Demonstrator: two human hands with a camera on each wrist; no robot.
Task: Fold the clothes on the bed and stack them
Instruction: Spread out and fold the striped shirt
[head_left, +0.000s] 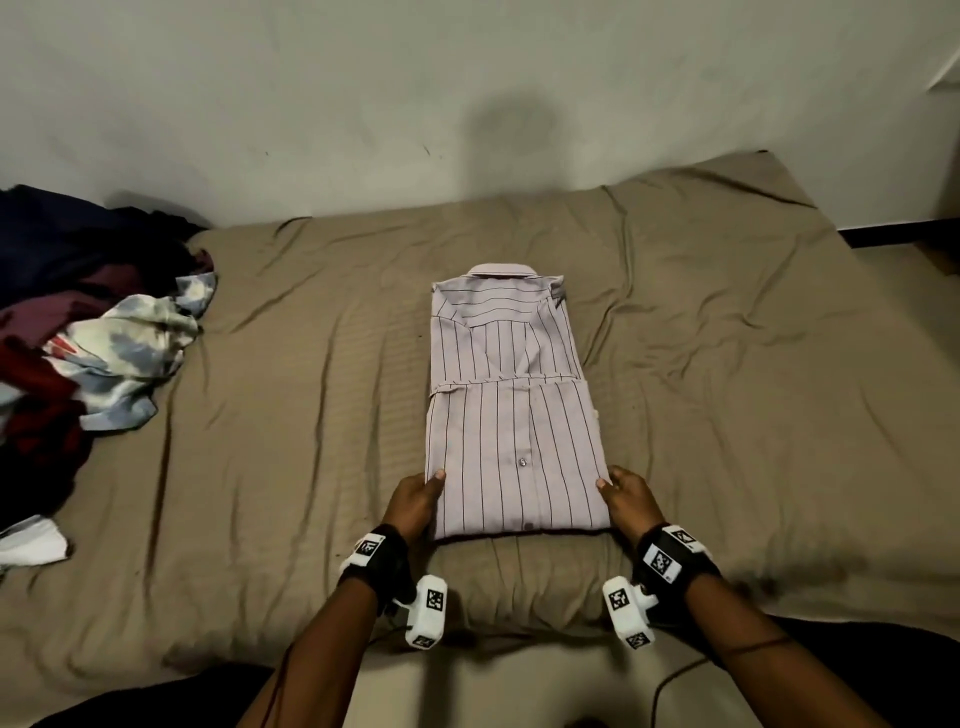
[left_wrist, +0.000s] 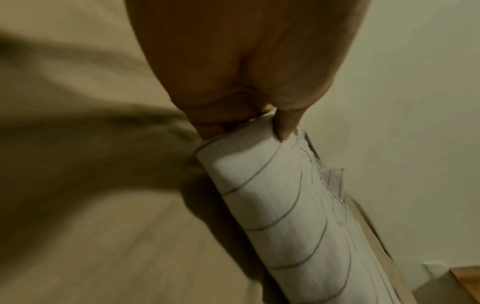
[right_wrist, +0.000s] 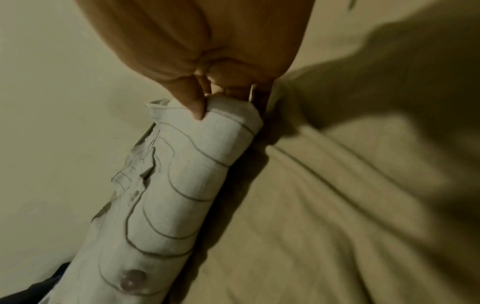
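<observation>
Both hands work the near end: left hand (head_left: 415, 499) and right hand (head_left: 626, 496) each pinch a bottom corner of the striped shirt (head_left: 511, 410), lying mid-bed (head_left: 727, 415) with sleeves already tucked. Final fold pending; the unfolded pile (head_left: 88, 338) waits at left, 0 stacked.

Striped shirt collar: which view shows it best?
Head view. The striped shirt lies whole on the bed, its collar at the far end, unobstructed. The left wrist and right wrist views show only the near folded edge in each hand's grip, with the far end foreshortened and crumpled.
</observation>
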